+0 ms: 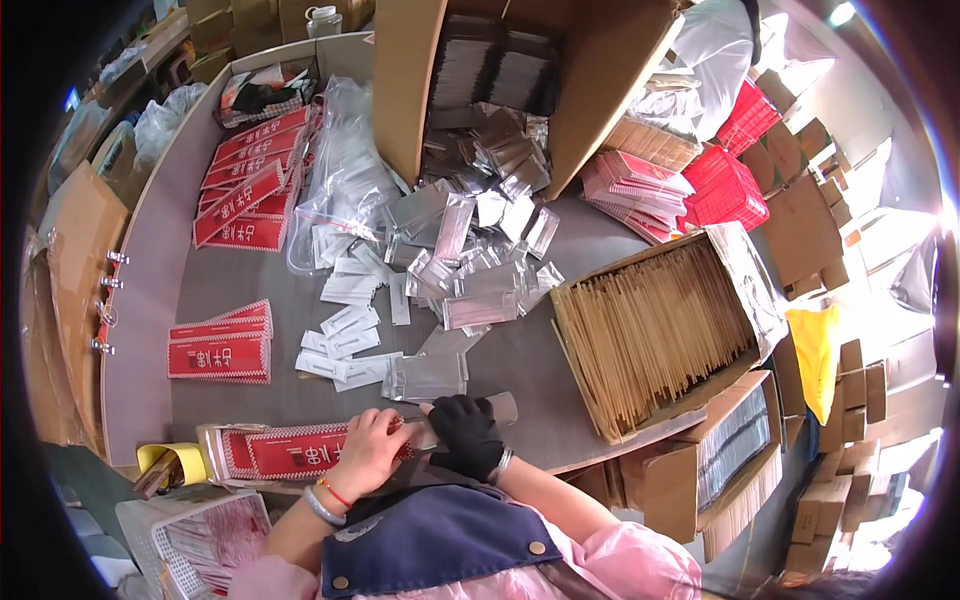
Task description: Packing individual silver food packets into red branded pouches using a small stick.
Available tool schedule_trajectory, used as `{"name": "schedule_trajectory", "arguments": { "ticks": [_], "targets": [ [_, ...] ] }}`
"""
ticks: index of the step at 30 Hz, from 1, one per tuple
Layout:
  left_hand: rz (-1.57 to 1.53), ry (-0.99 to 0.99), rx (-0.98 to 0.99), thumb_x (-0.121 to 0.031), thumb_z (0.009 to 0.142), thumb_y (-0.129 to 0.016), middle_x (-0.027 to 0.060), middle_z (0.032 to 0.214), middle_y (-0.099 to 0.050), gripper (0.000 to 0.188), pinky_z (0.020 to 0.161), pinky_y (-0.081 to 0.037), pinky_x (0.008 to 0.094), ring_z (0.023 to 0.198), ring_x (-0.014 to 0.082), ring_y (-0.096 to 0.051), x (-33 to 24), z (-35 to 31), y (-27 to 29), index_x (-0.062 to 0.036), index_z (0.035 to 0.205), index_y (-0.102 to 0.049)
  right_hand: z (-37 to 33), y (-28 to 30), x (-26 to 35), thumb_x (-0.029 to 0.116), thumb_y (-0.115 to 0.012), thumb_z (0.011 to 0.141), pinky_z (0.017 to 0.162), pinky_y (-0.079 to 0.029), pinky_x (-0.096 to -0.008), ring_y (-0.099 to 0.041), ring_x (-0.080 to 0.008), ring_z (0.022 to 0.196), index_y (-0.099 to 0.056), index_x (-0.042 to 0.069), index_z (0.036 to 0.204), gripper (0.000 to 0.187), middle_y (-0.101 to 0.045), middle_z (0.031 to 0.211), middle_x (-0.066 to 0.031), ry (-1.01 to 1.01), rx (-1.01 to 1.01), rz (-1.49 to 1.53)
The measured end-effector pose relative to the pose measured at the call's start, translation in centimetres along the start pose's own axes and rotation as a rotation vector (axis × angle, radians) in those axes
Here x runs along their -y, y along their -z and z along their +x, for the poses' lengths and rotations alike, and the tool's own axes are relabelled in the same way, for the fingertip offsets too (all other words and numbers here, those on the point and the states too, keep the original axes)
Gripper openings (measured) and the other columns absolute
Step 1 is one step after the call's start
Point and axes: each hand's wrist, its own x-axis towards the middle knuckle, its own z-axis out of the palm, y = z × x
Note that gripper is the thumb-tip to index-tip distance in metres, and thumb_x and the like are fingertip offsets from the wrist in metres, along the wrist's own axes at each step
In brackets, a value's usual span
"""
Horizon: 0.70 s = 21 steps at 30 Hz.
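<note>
My bare left hand (368, 450), with a red bracelet at the wrist, bends its fingers over the right end of the red paper sleeves (290, 453), which lie in a shallow holder along the table's near edge. A red edge shows beneath its fingertips. Close beside it, my right hand (466, 437) wears a black glove with one bare fingertip pointing left. Its other fingers are curled, and what they hold is hidden. A grey strip (504, 408) sticks out past the glove. Just beyond both hands lie flat silver packets (427, 376).
An open carton (400, 90) spills silver packets across the far middle. White sachets (345, 335) and red sleeve stacks (220, 345) lie left. At right stands a box of wooden sticks (655, 340). A yellow holder (170, 462) hangs at the near left corner.
</note>
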Motion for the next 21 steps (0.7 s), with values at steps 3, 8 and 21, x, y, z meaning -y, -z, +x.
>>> {"name": "schedule_trajectory", "arguments": {
  "ticks": [3, 8, 21],
  "targets": [
    [0.11, -0.109, 0.17, -0.013, 0.066, -0.074, 0.0077, 0.101, -0.056, 0.021, 0.079, -0.044, 0.0447, 0.097, 0.0301, -0.054, -0.5, 0.8, 2.4, -0.0159, 0.087, -0.07, 0.1, -0.4, -0.5, 0.045, -0.081, 0.066, 0.093, -0.036, -0.0499, -0.057, -0.0288, 0.107, -0.059, 0.013, 0.118, 0.065, -0.06, 0.11, -0.0088, 0.009, 0.145, -0.077],
    [0.148, -0.159, 0.136, -0.011, 0.067, -0.068, 0.0093, 0.103, -0.058, 0.017, 0.082, -0.044, 0.0453, 0.102, 0.0296, -0.054, 2.8, 1.0, 8.2, -0.0121, 0.084, -0.066, 0.3, 3.3, -0.4, 0.04, -0.083, 0.061, 0.085, -0.038, -0.0481, -0.057, -0.0322, 0.096, -0.06, 0.01, 0.11, 0.062, -0.058, 0.102, -0.0102, 0.002, -0.001, 0.009],
    [0.058, 0.594, -0.282, -0.047, 0.062, -0.087, 0.0205, 0.143, -0.039, 0.097, 0.11, -0.021, 0.0666, 0.135, 0.0446, -0.03, 2.7, -4.1, -3.1, -0.0047, 0.139, -0.046, -0.3, 4.0, 0.2, 0.036, -0.082, 0.063, 0.091, -0.037, -0.0472, -0.056, -0.0314, 0.101, -0.06, 0.011, 0.111, 0.058, -0.059, 0.105, -0.0104, -0.093, 0.091, -0.116]
  ]
}}
